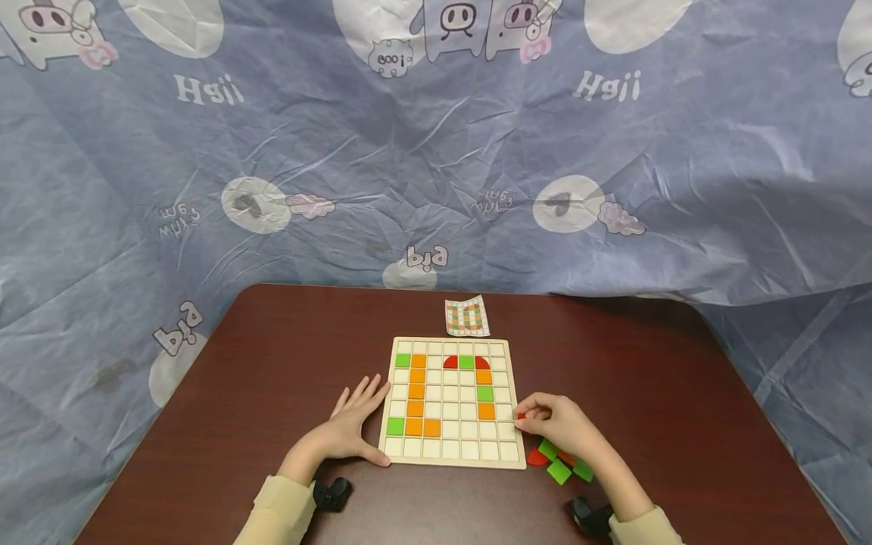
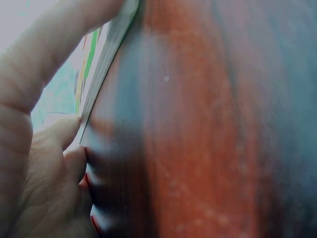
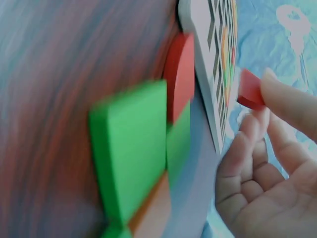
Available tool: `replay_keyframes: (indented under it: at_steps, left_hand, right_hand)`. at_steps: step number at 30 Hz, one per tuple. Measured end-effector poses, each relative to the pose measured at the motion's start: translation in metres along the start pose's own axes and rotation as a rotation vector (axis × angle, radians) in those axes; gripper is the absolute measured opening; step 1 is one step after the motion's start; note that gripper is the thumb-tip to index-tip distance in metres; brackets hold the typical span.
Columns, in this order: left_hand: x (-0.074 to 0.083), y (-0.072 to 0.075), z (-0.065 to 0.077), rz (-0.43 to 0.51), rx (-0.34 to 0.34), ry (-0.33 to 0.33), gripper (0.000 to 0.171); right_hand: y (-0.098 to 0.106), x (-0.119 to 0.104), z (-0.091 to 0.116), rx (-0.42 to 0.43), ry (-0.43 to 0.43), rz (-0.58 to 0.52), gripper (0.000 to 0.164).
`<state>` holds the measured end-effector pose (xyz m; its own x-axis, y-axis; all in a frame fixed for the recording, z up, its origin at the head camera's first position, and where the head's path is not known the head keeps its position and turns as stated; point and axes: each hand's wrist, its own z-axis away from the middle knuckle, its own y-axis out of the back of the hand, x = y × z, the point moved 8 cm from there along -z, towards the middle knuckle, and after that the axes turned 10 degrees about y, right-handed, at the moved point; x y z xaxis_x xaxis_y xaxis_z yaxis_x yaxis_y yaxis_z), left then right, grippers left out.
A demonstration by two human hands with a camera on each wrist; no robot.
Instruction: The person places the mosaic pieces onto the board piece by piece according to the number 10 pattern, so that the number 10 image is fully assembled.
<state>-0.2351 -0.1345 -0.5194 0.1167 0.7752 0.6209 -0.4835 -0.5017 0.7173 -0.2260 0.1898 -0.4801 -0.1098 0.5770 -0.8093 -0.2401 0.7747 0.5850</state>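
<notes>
A pale wooden grid board (image 1: 451, 450) lies on the table, with green, orange and red pieces set in some of its squares. My left hand (image 1: 347, 428) rests at the board's left edge, thumb and fingers spread straight along it; in the left wrist view the thumb and fingertips touch the board's side. Just over the board's right edge, my right hand (image 1: 562, 424) pinches a red piece (image 3: 250, 89) between thumb and fingers. Below that hand lies a small pile of loose pieces: a green square (image 3: 133, 144), a red rounded piece (image 3: 181, 74) and an orange one (image 3: 152, 208).
A small printed pattern card (image 1: 467, 316) lies behind the board on the dark red-brown table (image 1: 286, 363). Blue patterned cloth (image 1: 436, 151) hangs behind the table. Black wrist devices (image 1: 332, 495) sit at both wrists.
</notes>
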Motion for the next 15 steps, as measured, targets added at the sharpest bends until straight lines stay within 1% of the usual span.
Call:
replay_keyframes:
  at_steps: [3, 6, 12, 15]
  left_hand:
    - [-0.001, 0.000, 0.000, 0.003, -0.001, -0.002, 0.124]
    - [-0.002, 0.000, 0.000, -0.002, -0.001, -0.004, 0.125]
    - [-0.002, -0.001, 0.000, -0.006, 0.000, -0.003, 0.125]
    - [-0.002, 0.000, -0.001, -0.010, 0.002, -0.002, 0.124]
  right_hand:
    - [-0.007, -0.004, -0.004, 0.019, 0.009, -0.053, 0.014]
    - [-0.016, -0.007, -0.007, 0.025, 0.008, -0.080, 0.016]
    - [-0.028, -0.008, -0.010, 0.040, -0.020, -0.058, 0.017]
    - [-0.031, -0.010, -0.010, 0.046, -0.016, -0.033, 0.016]
